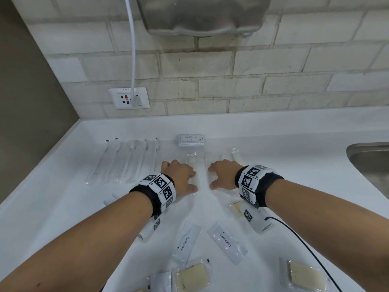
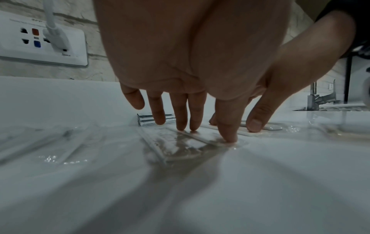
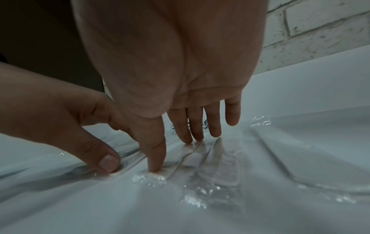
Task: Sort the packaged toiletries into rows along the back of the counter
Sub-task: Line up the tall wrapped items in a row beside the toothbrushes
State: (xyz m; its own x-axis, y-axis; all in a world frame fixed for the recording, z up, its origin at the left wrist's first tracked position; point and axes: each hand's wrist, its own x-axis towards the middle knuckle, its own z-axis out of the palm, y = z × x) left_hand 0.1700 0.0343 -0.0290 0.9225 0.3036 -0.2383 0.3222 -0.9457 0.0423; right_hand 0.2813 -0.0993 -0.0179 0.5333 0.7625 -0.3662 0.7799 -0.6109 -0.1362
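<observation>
Two clear-wrapped packets lie side by side mid-counter, each with a flat white piece inside. My left hand (image 1: 192, 182) presses straight fingertips and thumb on the left packet (image 2: 180, 147). My right hand (image 1: 212, 175) does the same on the right packet (image 3: 224, 166). The hands face each other, a narrow gap apart. A row of several wrapped toothbrushes (image 1: 126, 161) lies at the back left. A stack of shampoo sachets (image 1: 191, 140) sits behind the hands. Two toothpaste sachets (image 1: 185, 243) (image 1: 227, 242) and wrapped soaps (image 1: 192, 277) (image 1: 305, 276) lie near the front.
A steel sink (image 1: 370, 161) is set into the counter at the right. A wall outlet (image 1: 128, 98) with a white cord plugged in sits at the back left, and a metal hand dryer (image 1: 202, 15) hangs above. A black cable (image 1: 305, 245) trails from my right wrist.
</observation>
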